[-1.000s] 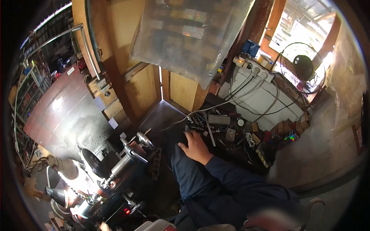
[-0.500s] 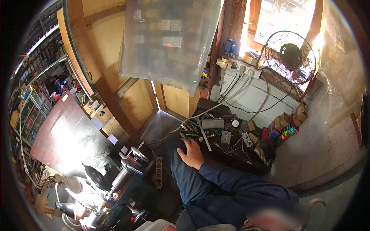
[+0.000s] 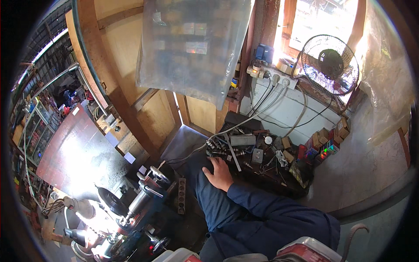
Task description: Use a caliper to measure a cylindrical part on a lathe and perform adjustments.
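My right hand rests palm down on my knee in dark blue trousers. Its thumb is spread from the fingers, which drape over the knee, and it holds nothing. My left hand does not show. To the left of the knee stands a lathe-like machine with a metal cylinder, a handwheel and a round black disc. A bright work lamp glares over its near end, washing out the detail there.
Beyond my hand a dark bench carries metal parts, a steel ruler and a grey box. Small cartons line its right. A black fan stands by the window, near a white power strip with cables.
The whole view has shifted very slightly. My right hand stays on the knee in the same pose.
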Tool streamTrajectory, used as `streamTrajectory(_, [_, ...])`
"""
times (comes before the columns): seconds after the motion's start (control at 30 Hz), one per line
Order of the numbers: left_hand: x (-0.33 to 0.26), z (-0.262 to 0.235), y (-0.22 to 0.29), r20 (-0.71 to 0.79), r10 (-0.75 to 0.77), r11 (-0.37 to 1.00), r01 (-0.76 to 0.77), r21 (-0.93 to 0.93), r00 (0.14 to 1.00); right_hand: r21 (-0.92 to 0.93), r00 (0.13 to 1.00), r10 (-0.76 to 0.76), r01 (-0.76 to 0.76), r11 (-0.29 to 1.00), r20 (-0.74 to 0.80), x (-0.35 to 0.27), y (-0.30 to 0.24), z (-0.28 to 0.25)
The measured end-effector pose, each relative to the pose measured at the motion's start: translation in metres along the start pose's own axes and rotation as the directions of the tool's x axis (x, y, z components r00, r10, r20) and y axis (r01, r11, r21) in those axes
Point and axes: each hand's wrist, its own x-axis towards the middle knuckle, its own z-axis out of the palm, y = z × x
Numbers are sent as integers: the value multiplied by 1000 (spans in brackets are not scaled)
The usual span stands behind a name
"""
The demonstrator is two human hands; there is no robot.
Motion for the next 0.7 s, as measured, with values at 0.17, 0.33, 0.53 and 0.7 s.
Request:
streamTrajectory(0.17, [-2, -11, -8, -17, -38, 999, 38, 10, 999, 7, 1000, 1, -1, 1000, -13, 2, -1, -2])
streamTrajectory(0.33, [-5, -28, -14, -43, -75, 997, 76, 18, 996, 7, 1000, -1, 1, 1000, -22, 1, -2, 1])
streamTrajectory(0.53, [-18, -52, -33, -88, -134, 991, 135, 10, 987, 12, 1000, -19, 19, 1000, -8, 2, -8, 9])
streamTrajectory(0.7, [-39, -79, -52, -139, -191, 981, 193, 1, 972, -6, 1000, -27, 27, 1000, 10, 3, -12, 14])
